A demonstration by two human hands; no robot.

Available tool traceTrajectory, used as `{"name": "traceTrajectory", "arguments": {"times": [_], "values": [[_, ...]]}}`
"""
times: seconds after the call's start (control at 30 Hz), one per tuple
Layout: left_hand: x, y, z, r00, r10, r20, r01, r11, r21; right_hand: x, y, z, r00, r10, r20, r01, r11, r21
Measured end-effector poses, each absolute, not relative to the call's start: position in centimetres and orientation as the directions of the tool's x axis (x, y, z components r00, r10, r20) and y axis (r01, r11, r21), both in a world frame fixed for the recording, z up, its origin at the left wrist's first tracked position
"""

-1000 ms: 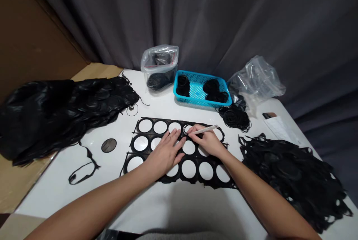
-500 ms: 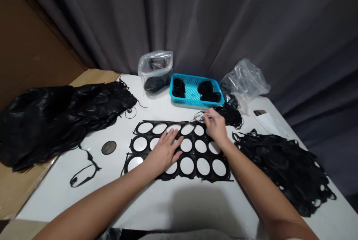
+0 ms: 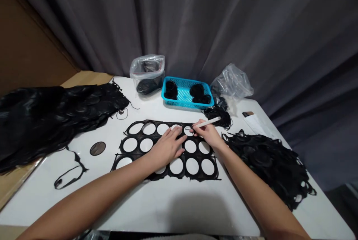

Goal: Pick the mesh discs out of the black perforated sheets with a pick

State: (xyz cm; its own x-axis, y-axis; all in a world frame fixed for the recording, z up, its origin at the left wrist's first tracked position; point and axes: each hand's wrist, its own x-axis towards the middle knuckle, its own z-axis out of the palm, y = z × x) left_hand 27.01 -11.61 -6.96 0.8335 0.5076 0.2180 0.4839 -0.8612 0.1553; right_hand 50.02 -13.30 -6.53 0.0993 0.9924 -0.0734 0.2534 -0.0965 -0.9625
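Right hand (image 3: 206, 136): I log it curled, thumb and fingers pinching a slim white stick tool (image 3: 208, 122), tip down at a hole in the sheet's far row, its shaft slanting up toward the right.

Left hand (image 3: 167, 147): flat, fingers held close together, palm pressing down on the middle of the sheet, fingertips just beside the tool tip.

Black die-cut rubber sheet (image 3: 165, 149): lies flat on the white table (image 3: 167, 202) right before me, three rows of round holes, the white top showing through them.

Loose black rings (image 3: 217, 114): small heap just beyond the right hand.

Blue plastic basket (image 3: 187, 93): behind that heap, black rings inside.

Clear zip bag (image 3: 147, 74): left of the basket, dark contents.

Crumpled clear bag (image 3: 231, 83): right of the basket.

Pile of spent black webbing (image 3: 270, 163): right side of the table.

Larger black pile (image 3: 53, 115): left side, spilling over the table's edge.

Single black disc (image 3: 97, 148) and thin offcut strip (image 3: 68, 171): near left, apart from the sheet.

Grey curtain (image 3: 223, 27): behind the table.
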Motion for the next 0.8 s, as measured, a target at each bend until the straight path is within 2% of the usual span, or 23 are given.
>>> {"name": "traceTrajectory", "arguments": {"times": [0.13, 0.57, 0.67, 0.8], "values": [[27.5, -11.7, -7.8, 0.839, 0.515, 0.175, 0.49, -0.855, 0.168, 49.9, -13.9, -6.8, -0.038, 0.999, -0.037, 0.403, -0.018, -0.915], [27.2, -11.8, -8.2, 0.836, 0.522, 0.169, 0.486, -0.847, 0.216, 49.8, -14.0, -6.9, -0.092, 0.996, 0.012, 0.504, 0.057, -0.862], [27.2, -11.8, -8.4, 0.831, 0.526, 0.178, 0.484, -0.843, 0.232, 49.3, -14.5, -6.9, -0.135, 0.984, 0.12, 0.59, 0.177, -0.788], [27.2, -11.8, -8.5, 0.825, 0.535, 0.182, 0.483, -0.835, 0.262, 48.2, -15.2, -6.8, -0.296, 0.926, 0.235, 0.726, 0.378, -0.575]]}}
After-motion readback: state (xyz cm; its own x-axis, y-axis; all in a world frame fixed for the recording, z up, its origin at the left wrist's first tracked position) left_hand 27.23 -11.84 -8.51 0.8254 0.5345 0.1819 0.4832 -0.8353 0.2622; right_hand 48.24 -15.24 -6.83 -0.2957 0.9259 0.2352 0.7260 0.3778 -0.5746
